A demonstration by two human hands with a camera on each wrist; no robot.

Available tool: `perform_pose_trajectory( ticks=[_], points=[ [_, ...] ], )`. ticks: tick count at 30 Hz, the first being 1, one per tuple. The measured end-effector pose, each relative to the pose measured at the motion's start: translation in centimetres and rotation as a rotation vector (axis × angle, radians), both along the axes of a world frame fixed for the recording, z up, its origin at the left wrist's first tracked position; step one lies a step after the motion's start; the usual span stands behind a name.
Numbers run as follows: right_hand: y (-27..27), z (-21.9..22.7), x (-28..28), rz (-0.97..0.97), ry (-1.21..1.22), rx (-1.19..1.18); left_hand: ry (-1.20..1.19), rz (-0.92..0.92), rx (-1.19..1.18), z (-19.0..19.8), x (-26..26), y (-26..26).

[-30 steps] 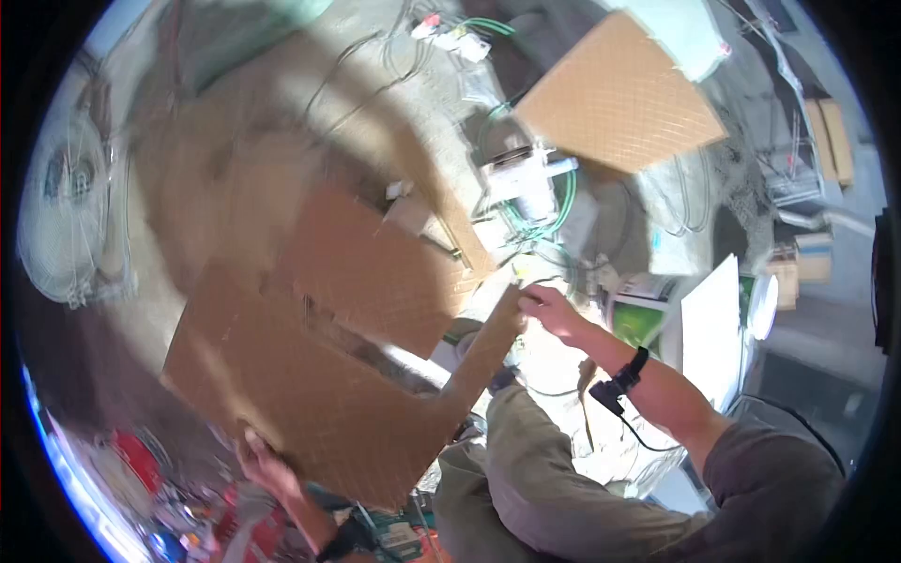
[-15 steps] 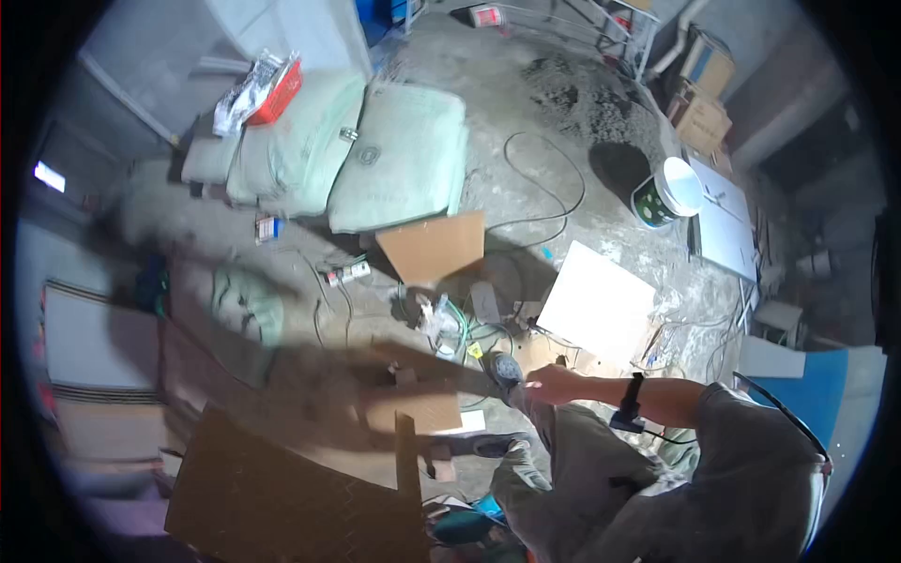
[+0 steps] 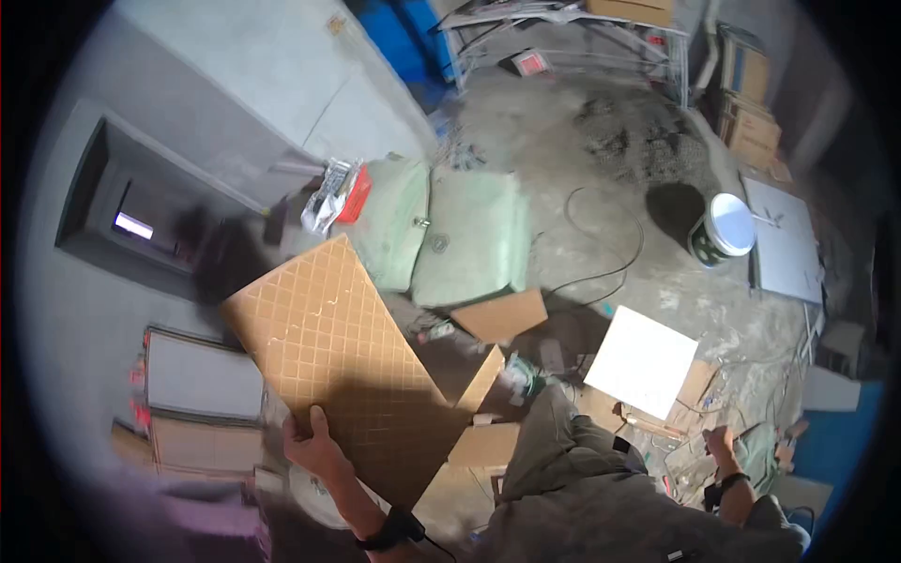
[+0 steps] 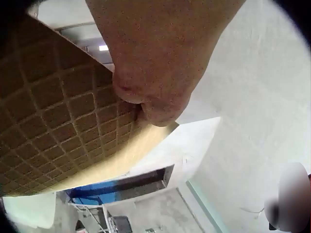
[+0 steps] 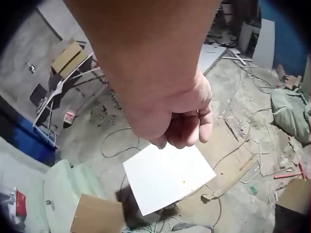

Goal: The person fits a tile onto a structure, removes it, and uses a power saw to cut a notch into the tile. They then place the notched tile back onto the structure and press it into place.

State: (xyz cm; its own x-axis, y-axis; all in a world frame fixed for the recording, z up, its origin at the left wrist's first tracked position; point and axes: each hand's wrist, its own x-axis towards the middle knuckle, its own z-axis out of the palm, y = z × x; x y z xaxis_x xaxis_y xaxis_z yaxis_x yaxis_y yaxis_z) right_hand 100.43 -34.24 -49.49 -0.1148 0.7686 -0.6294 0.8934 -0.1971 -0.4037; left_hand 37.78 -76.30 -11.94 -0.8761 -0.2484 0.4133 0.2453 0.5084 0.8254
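My left hand (image 3: pixel 317 452) grips the near left edge of a large tile (image 3: pixel 328 328), its thumb lying on the patterned face. The tile's brown back carries a raised grid, and a narrow strip juts out at its right corner. In the left wrist view the same tile (image 4: pixel 58 116) runs away to the left from the curled fingers, part of which are hidden by the hand. My right hand (image 3: pixel 720 446) hangs by my right side, fingers loosely curled and holding nothing. Beyond the right hand (image 5: pixel 170 116), a white tile (image 5: pixel 167 177) lies lower down in the right wrist view.
On the floor ahead are a brown board piece (image 3: pixel 502 316), the white tile (image 3: pixel 643 361) and thin cables. Pale green sacks (image 3: pixel 474 239) lie farther off, with a red basket (image 3: pixel 354 194) on them. A bucket (image 3: pixel 727 230) stands right. More tiles (image 3: pixel 206 385) lean at the left wall.
The tile has swung up and forward on the left, held by the left hand. My right hand has let go of its strip and dropped back to the right. The view has turned left.
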Motion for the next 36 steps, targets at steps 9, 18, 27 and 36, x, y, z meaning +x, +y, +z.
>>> perform_pose_trajectory(
  ticks=[9,18,27,36],
  points=[
    [-13.8,-10.2,11.1,-0.642,0.016,-0.18,0.087,-0.641,0.022,-1.3,-10.3,14.8],
    [16.4,4.4,-18.4,0.232,-0.028,0.236,-0.043,-0.753,-0.024,-5.4,-21.7,35.1],
    [47.2,27.4,-45.0,0.227,0.14,0.645,-0.124,-0.669,-0.395,-1.5,-32.0,55.7],
    [39.1,5.0,-17.4,0.261,-0.662,0.502,0.045,-0.867,-0.405,0.8,-40.5,68.9]
  ],
)
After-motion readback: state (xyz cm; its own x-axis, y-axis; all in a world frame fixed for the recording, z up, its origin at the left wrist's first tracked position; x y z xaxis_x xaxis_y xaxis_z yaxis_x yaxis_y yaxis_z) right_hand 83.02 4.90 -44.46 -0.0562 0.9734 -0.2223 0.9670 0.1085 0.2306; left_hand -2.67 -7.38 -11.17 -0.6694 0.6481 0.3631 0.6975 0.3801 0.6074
